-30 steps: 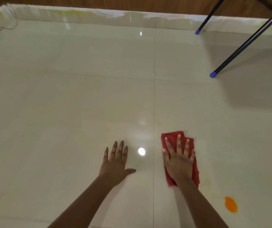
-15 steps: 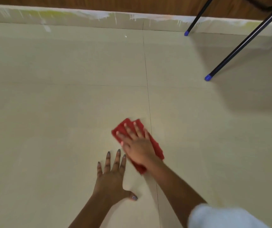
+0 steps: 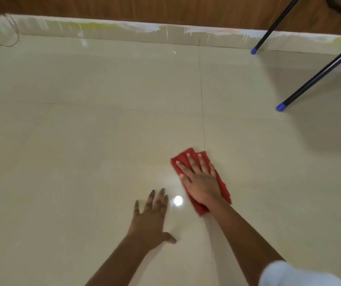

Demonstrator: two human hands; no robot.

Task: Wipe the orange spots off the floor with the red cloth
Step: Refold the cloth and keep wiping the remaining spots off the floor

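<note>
The folded red cloth (image 3: 223,186) lies flat on the glossy cream floor tiles (image 3: 83,141), just left of a tile joint. My right hand (image 3: 200,178) presses down on it with fingers spread, pointing away and slightly left. My left hand (image 3: 151,217) rests flat on the bare floor to the left of the cloth, fingers apart, holding nothing. No orange spot shows in this frame.
Two black legs with blue caps, one (image 3: 280,106) and another (image 3: 253,51), stand at the far right. A paint-streaked skirting (image 3: 124,32) under a wooden wall bounds the far side. A thin wire (image 3: 10,40) loops at the far left. A lamp glare (image 3: 178,200) shines between my hands.
My right hand slid the cloth left across the tile joint, then back a little to the right. The orange spot seen at the lower right a second ago is out of frame. My left hand stays planted.
</note>
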